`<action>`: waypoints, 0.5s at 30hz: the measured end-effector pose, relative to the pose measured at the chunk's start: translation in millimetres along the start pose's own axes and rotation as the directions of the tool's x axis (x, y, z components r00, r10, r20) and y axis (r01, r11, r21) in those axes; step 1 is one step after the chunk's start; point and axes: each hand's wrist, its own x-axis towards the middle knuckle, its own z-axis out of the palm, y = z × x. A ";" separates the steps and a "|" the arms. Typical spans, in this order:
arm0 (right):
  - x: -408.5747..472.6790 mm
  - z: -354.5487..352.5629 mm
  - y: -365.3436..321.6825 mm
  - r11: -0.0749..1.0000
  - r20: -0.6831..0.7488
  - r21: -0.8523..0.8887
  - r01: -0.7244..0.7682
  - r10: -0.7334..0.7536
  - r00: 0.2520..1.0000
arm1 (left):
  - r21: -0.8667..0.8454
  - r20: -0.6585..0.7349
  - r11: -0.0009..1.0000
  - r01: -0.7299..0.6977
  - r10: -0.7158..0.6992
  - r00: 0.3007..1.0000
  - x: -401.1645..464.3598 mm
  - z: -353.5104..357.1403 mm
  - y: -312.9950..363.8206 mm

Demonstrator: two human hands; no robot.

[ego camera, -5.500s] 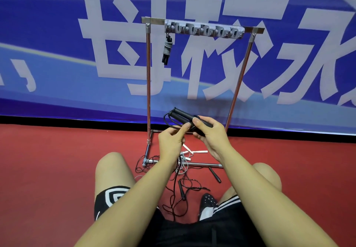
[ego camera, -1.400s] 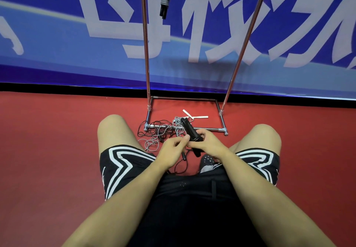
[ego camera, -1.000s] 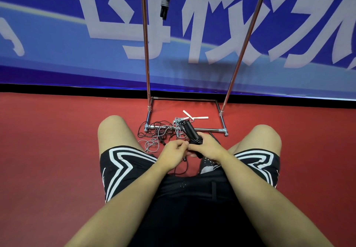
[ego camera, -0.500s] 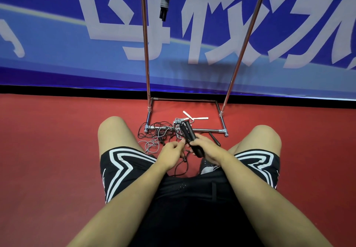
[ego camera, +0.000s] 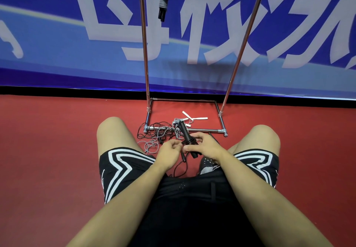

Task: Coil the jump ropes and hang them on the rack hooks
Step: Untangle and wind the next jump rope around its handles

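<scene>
Black jump-rope handles (ego camera: 187, 138) sit bundled in the right hand (ego camera: 207, 146), just in front of the rack (ego camera: 146, 58) base.

Right hand closed round the handles, wrist bent inward; left hand (ego camera: 169, 151) pinches the thin black cord (ego camera: 180, 166) beside them, forearms converging over the lap. Slack trailing toward the loose ropes (ego camera: 159, 133) tangled at the rack's foot could snag there, and a loosened pinch would likely let the wraps spring apart. One coiled rope (ego camera: 163, 2) hangs on the rack.
</scene>
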 end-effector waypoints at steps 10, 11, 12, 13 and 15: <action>-2.6 1.1 0.5 1.000 0.049 -0.024 -0.021 0.022 0.999 | -0.018 0.051 1.000 0.007 -0.006 0.999 -4.5 0.5 6.7; -3.0 0.9 0.4 0.998 0.030 -0.064 -0.016 0.018 0.999 | -0.010 0.042 1.000 0.002 -0.002 0.999 -4.0 0.6 6.1; -3.0 0.5 0.1 0.996 0.012 -0.090 -0.016 0.018 1.000 | 0.001 0.039 1.000 0.007 -0.007 0.999 -3.2 0.5 4.4; -2.7 0.1 -0.3 0.994 0.004 -0.104 -0.020 0.021 1.000 | 0.010 0.037 1.000 0.017 -0.017 0.999 -2.7 0.3 3.5; -2.3 0.3 -0.3 0.991 0.007 -0.134 -0.029 0.031 1.000 | 0.024 0.044 0.999 0.043 -0.044 0.998 -0.3 0.1 0.1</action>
